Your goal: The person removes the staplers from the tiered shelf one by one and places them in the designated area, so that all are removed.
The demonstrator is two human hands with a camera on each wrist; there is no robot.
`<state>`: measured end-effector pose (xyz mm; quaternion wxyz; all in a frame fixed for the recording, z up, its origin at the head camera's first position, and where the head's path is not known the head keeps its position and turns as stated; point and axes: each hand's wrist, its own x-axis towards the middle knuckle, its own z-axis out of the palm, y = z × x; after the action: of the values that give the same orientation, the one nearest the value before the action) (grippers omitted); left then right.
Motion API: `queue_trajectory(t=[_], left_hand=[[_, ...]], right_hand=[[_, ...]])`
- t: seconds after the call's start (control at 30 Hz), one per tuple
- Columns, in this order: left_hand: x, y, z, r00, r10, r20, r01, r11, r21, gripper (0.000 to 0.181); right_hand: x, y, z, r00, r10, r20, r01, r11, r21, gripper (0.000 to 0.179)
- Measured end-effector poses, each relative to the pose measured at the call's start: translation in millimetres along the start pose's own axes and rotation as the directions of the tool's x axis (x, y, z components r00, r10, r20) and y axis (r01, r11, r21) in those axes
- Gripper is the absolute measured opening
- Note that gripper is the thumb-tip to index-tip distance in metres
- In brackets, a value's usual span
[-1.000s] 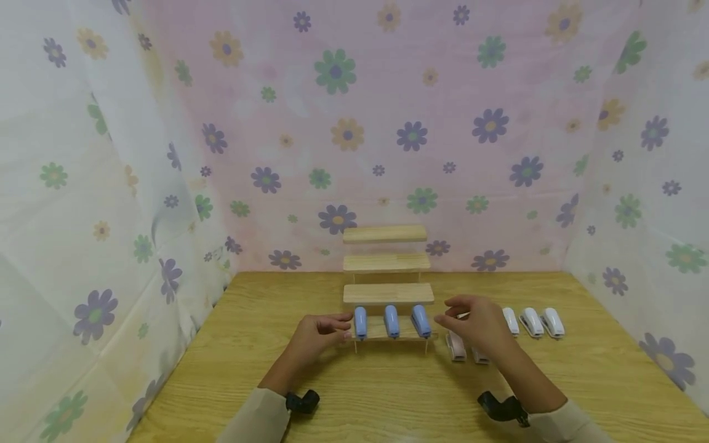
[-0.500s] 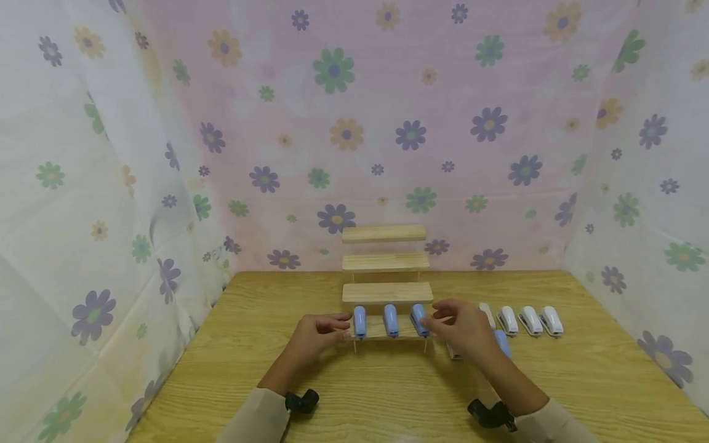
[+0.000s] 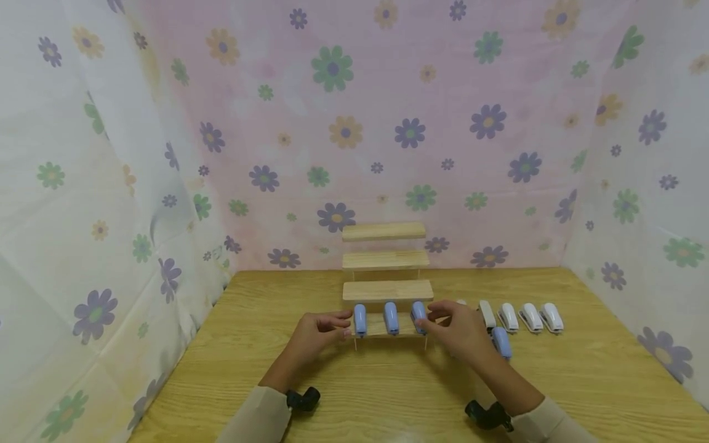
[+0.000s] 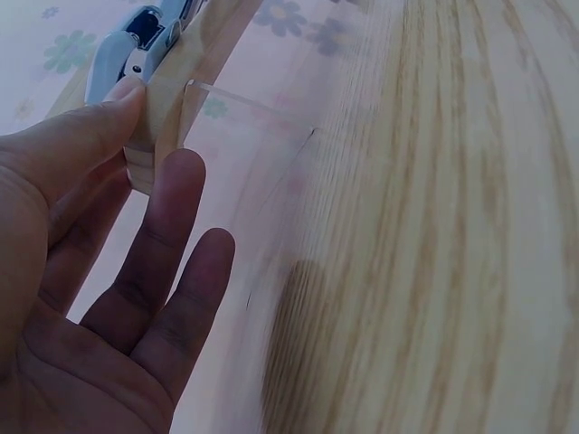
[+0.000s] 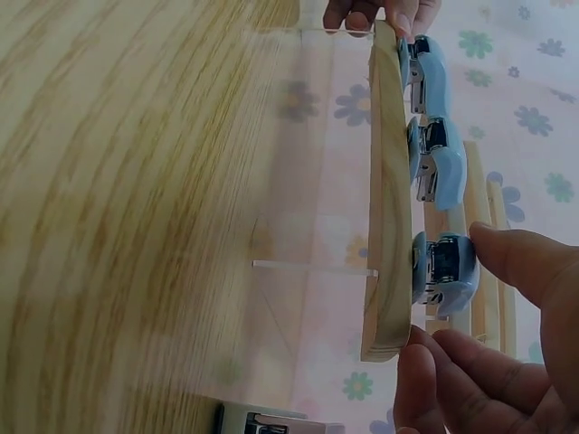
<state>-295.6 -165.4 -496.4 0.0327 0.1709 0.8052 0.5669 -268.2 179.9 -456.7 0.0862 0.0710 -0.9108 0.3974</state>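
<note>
Three light-blue mini staplers stand in a row on the lowest wooden shelf (image 3: 376, 325) of a stepped rack: a left stapler (image 3: 360, 319), a middle stapler (image 3: 391, 318) and a right stapler (image 3: 418, 317). At the shelf's left end, my left hand (image 3: 317, 333) grips the wood, thumb beside the left stapler; its other fingers extend past the end in the left wrist view. My right hand (image 3: 462, 332) holds the right stapler; in the right wrist view its thumb (image 5: 516, 258) touches the casing, and the fingers curl near the shelf end.
Three upper shelves (image 3: 386, 290) rise behind. Right of my right hand lie several more staplers: a row of white ones (image 3: 530, 318), a greyish one (image 3: 487, 314) and a blue one (image 3: 501, 342). Floral cloth (image 3: 376, 98) encloses the wooden table (image 3: 354, 394).
My right hand has moved left to the right stapler, which now stands straighter on the shelf. The blue stapler on the table has come into view behind that hand. My left hand stays put.
</note>
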Motion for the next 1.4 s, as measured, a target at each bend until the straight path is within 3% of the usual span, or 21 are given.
queue_trajectory(t=[0.3,0.53,0.93,1.4], left_hand=[[-0.9,-1.6,1.1,1.000,-0.006,0.000,0.006,0.999,-0.032,0.020],[1.1,-1.0,-0.7,1.000,-0.004,0.007,0.004,1.000,-0.003,0.022],[-0.8,-6.2,1.9,1.000,0.001,0.007,-0.001,0.998,-0.057,0.022],[2.5,-3.3,1.0,1.000,0.003,-0.003,-0.003,0.998,-0.063,0.019]], right_hand=[[-3.5,-3.6,0.4,1.000,0.008,0.017,-0.008,1.000,0.024,0.042],[-2.5,-6.0,0.0,1.000,0.005,0.009,-0.006,0.999,0.039,0.035],[-3.9,-6.4,-0.8,1.000,0.025,0.017,-0.025,0.999,0.048,0.031],[-2.6,-10.4,-7.6,0.998,0.042,0.040,-0.043,0.998,0.037,0.033]])
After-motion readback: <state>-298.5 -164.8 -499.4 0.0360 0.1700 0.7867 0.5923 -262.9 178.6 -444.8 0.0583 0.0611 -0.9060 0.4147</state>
